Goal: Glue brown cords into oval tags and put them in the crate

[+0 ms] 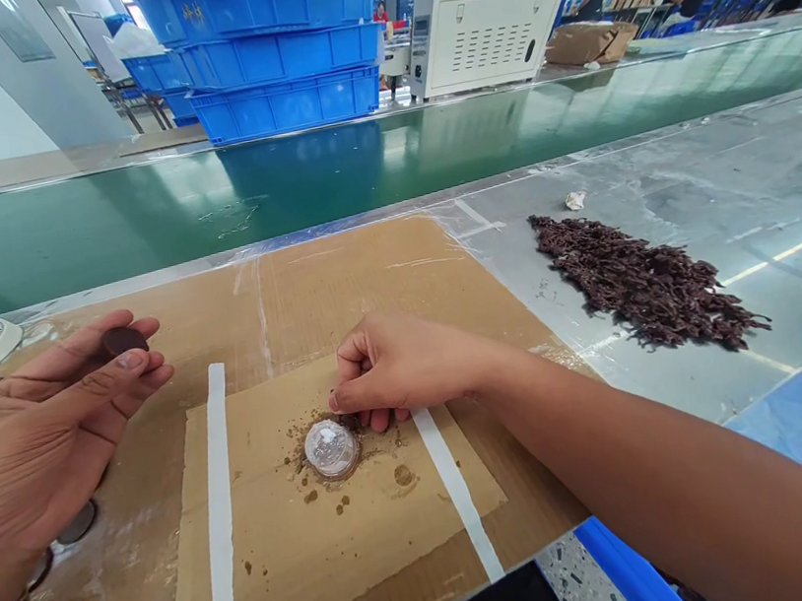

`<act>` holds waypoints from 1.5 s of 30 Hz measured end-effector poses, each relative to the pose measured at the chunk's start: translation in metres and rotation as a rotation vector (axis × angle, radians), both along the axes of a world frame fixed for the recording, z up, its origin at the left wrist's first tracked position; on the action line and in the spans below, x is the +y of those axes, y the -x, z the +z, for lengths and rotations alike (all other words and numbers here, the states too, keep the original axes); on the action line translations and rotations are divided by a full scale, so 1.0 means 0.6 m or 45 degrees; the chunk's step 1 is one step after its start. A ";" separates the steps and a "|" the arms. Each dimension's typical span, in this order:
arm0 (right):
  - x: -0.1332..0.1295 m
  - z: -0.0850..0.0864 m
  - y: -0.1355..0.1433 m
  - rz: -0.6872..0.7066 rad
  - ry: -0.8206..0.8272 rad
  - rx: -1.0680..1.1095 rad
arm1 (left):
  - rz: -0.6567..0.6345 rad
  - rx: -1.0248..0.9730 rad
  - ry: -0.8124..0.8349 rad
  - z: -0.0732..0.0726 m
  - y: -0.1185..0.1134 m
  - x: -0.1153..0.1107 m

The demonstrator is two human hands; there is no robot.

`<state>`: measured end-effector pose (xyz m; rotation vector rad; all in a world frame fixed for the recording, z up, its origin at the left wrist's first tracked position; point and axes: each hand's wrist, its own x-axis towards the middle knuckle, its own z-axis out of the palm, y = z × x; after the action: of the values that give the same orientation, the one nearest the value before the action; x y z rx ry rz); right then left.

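Between the thumb and fingers of my left hand [81, 415] is a small dark brown disc [124, 340]. My right hand [388, 372] is pinched just above and right of a round clear piece [330, 448]; what its fingertips hold, if anything, is too small to name. The clear piece lies on a cardboard sheet [317, 551], with brown crumbs and spots around it. White tape strips [220, 525] run down both sides of the sheet. More dark discs [78, 523] lie on the table below and behind my left hand.
A tape roll [4, 344] lies at the far left. To the right is a heap of dark brown strips [637, 282]. Beyond the work surface runs a green conveyor belt [324, 177], with stacked blue crates [291, 107] and a pale metal machine [484, 40] behind it. Several people are in the background.
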<state>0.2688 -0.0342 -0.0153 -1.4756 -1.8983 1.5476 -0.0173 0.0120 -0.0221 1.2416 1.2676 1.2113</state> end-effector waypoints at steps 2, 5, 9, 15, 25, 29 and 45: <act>0.000 0.002 0.000 -0.002 0.004 0.004 | 0.014 -0.001 0.006 0.000 -0.002 -0.002; -0.001 0.004 -0.001 -0.012 0.003 0.014 | 0.013 -0.019 -0.002 0.001 -0.005 -0.005; 0.000 0.005 -0.007 -0.057 -0.018 0.060 | 0.009 -0.024 -0.014 0.000 -0.003 -0.004; 0.001 0.003 -0.011 0.017 -0.093 -0.037 | 0.008 0.002 -0.019 -0.004 0.005 0.000; 0.000 0.003 -0.008 0.074 -0.110 -0.076 | 0.006 -0.023 0.009 0.000 -0.001 0.000; 0.000 0.002 -0.009 0.095 -0.125 -0.071 | -0.002 -0.048 -0.017 -0.002 0.000 0.002; -0.002 0.005 -0.008 0.089 -0.152 -0.058 | 0.055 -0.090 -0.042 -0.001 -0.006 0.002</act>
<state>0.2738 -0.0355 -0.0125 -1.4191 -2.0503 1.4141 -0.0136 0.0133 -0.0229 1.1895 1.2329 1.3008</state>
